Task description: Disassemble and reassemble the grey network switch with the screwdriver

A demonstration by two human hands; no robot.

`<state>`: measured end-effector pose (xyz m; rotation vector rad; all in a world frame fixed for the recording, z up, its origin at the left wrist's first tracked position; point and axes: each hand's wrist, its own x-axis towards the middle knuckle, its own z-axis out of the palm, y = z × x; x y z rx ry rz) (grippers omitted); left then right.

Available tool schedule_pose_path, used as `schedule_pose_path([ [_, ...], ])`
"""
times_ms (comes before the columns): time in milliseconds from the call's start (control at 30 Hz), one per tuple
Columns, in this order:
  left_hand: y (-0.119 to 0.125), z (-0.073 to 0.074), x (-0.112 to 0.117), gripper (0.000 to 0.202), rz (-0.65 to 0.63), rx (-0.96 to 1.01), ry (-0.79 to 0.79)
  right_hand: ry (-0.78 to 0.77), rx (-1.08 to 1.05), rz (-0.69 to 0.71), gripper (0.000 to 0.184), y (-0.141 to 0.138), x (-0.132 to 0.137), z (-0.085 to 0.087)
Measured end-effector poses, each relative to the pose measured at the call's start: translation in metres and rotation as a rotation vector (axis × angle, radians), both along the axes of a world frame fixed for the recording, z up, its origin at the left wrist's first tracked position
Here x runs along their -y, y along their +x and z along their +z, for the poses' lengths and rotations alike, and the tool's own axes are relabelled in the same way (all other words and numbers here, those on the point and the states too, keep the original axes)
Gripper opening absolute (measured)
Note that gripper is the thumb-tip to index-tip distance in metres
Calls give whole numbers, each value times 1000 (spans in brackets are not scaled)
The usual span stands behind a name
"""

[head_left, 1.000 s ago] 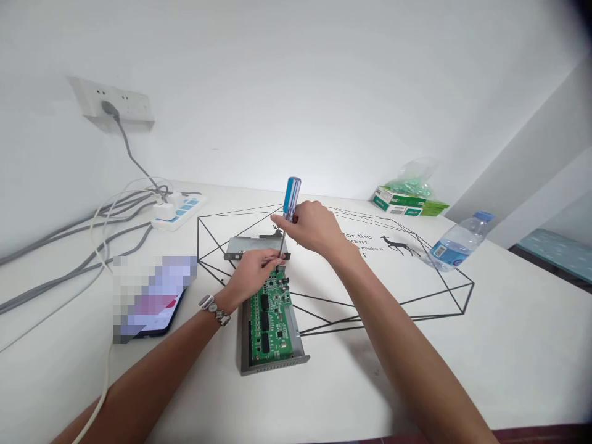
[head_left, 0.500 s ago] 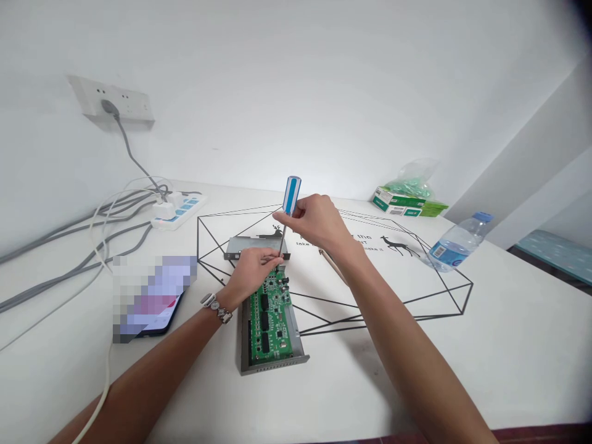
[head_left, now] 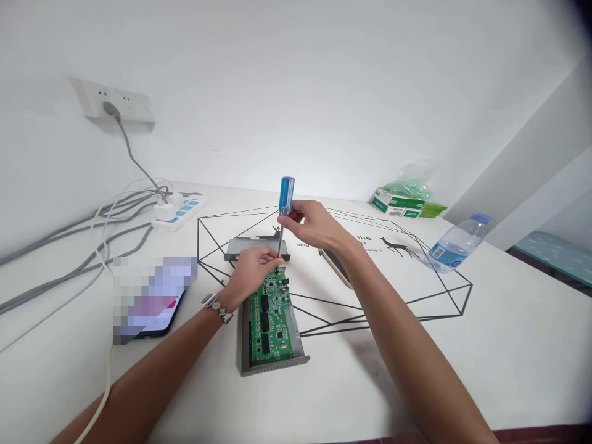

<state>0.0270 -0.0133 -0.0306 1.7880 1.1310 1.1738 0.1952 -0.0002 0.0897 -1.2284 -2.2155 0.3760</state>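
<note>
Black print point(head_left: 364, 238) on white desk point(head_left: 504, 345), "take" and "the" can be read, further line too blurred to be made out, blue label on bottle point(head_left: 438, 255) not legible, text on green box point(head_left: 398, 204) and markings on board point(head_left: 271, 320) too small to be read.

A circuit board point(head_left: 271, 324) lies in a metal case point(head_left: 272, 368), what seems its lid point(head_left: 255, 248) behind.

Blue-striped screwdriver handle point(head_left: 287, 196), green circuit board point(head_left: 271, 320), black geometric lines point(head_left: 231, 213) on white tabletop point(head_left: 509, 345)

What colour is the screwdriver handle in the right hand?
The screwdriver handle is blue with a pale stripe, seen in the head view.
</note>
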Motion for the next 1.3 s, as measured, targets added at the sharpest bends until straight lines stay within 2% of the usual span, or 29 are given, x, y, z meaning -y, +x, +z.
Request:
schedule_pose_path([
  [100, 2, 1, 0, 25, 12, -11, 1, 23, 3, -125, 43, -2, -2, -3],
  [167, 2, 0, -1, 25, 14, -18, 7, 21, 15, -152, 45, -3, -1, -4],
  [267, -1, -1, -2, 26, 2, -33, -7, -11, 16, -91, 36, -3, 0, -1],
  [433, -8, 2, -3, 32, -180, -40, 22, -65, -13, 55, 25, 2, 2, 3],
  [500, -9, 3, -3, 32, -215, -35, 12, -87, -32, 98, 24, 4, 1, 3],
  [700, -7, -3, -6, 25, -143, 8, -3, -281, -121, 112, 33, 10, -7, -6],
  [800, -7, -8, -9, 25, -119, 13, -1, -379, -132, 156, 25, 10, -12, -11],
  [933, -7, -9, -9, 25, -105, 7, -3, -401, -125, 174, 16, 10, -13, -12],
  [1067, -9, -4, -8, 26, -152, -37, 17, -412, -133, 198, 9, 10, -11, -10],
  [1300, -9, 1, -6, 26, -201, -32, 5, -446, -159, 256, 10, 12, -12, -10],
])
